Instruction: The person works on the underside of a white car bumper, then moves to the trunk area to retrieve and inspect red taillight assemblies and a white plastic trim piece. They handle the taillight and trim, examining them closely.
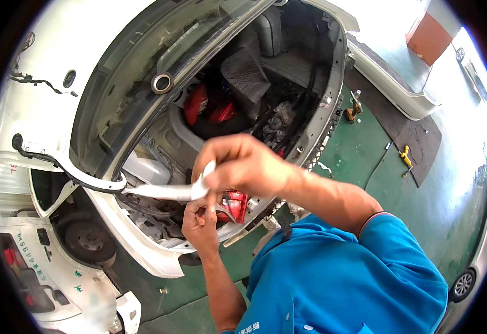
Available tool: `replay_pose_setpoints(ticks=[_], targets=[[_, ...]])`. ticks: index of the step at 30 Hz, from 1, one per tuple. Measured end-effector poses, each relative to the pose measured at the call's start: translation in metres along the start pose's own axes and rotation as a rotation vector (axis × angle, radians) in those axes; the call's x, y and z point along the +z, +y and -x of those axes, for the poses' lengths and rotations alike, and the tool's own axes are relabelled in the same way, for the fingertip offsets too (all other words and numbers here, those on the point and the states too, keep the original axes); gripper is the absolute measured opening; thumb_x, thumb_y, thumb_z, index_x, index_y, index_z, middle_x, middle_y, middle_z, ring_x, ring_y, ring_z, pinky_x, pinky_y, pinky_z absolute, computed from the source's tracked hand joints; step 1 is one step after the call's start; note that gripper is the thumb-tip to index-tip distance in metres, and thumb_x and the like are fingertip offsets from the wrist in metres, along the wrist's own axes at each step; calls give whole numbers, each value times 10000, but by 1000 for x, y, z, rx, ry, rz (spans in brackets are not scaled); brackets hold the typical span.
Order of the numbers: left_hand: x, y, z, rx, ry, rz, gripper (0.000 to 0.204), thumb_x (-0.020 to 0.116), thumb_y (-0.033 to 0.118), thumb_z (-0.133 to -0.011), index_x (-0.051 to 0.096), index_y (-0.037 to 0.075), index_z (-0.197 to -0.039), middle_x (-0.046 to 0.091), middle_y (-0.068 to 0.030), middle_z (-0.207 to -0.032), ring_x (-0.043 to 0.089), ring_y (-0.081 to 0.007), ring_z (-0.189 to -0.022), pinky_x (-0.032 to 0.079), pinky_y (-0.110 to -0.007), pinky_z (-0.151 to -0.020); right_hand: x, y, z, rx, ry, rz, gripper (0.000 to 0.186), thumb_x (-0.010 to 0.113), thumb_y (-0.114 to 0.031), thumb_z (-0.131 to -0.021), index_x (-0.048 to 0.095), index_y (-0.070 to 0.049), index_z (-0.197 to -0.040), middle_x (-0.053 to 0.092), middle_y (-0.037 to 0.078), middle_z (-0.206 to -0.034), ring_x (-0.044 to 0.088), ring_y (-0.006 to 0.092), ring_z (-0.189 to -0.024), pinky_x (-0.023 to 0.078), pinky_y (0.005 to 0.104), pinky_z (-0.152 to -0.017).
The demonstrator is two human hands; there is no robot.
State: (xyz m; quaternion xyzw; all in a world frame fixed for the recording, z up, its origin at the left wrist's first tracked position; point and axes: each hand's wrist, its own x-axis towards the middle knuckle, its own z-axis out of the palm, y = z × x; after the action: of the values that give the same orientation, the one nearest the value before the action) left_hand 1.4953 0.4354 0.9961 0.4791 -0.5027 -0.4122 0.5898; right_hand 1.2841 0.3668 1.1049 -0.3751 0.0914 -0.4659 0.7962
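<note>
A white strip [162, 192], perhaps masking tape, stretches from my hands leftward to the white car's body edge. My right hand [243, 167], smeared by motion, is closed on the strip's near end with bent fingers. Just below it, my left hand [201, 224] has its fingers pressed together; what they pinch, if anything, is hidden. Right beside the left hand, a red tail light [236, 207] sits at the rear corner of the car, partly covered by the fingers. A roll of tape [161, 83] rests on the rear window.
In the open trunk lie loose red lamps [195, 104], a dark crumpled sheet [245, 75] and clear plastic [280, 119]. A drill [354, 108] and a yellow tool [405, 157] are on the floor at right, near a detached white bumper [402, 92]. Another white vehicle [60, 250] stands at left.
</note>
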Motion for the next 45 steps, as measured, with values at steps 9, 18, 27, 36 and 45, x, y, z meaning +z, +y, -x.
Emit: replay_pose_setpoints(ticks=[9,18,27,36,45], targets=[[-25,-9,-1,-167,147,495,239,635,60,-938,594,-17,-1161,695,-134,-1043,685,-222,-976,581,-344,-859,-282,35,261,670,200,1983,285,716,-180,-777,716,-24,-1016,727,150,-855,724,280,-812,568,401,-712],[-87,-16,24,-203,445,281,198,654,48,-936,595,2,-1119,688,-131,-1021,677,-214,-953,589,-336,-829,-230,94,272,1115,842,1457,344,704,-418,-798,773,-90,-877,728,148,-798,716,333,-803,572,447,-717],[-78,-32,38,-376,613,-41,306,700,110,-910,597,6,-1179,692,-86,-1041,655,-160,-953,534,-306,-818,-238,164,191,764,385,1410,355,692,-395,-830,735,-79,-988,739,155,-904,710,342,-872,563,430,-775],[-63,-36,44,-345,449,-82,216,647,42,-926,620,-2,-1136,704,-116,-1024,676,-188,-921,560,-331,-816,-208,184,116,691,132,1319,365,684,-370,-845,710,-95,-1082,750,152,-971,709,355,-915,557,436,-799],[-81,-29,34,-370,238,323,249,643,-8,-883,597,-20,-1128,685,-138,-1043,670,-231,-992,543,-325,-861,-236,180,130,634,256,1209,336,694,-312,-831,733,-46,-1032,750,167,-928,721,335,-874,566,402,-791]])
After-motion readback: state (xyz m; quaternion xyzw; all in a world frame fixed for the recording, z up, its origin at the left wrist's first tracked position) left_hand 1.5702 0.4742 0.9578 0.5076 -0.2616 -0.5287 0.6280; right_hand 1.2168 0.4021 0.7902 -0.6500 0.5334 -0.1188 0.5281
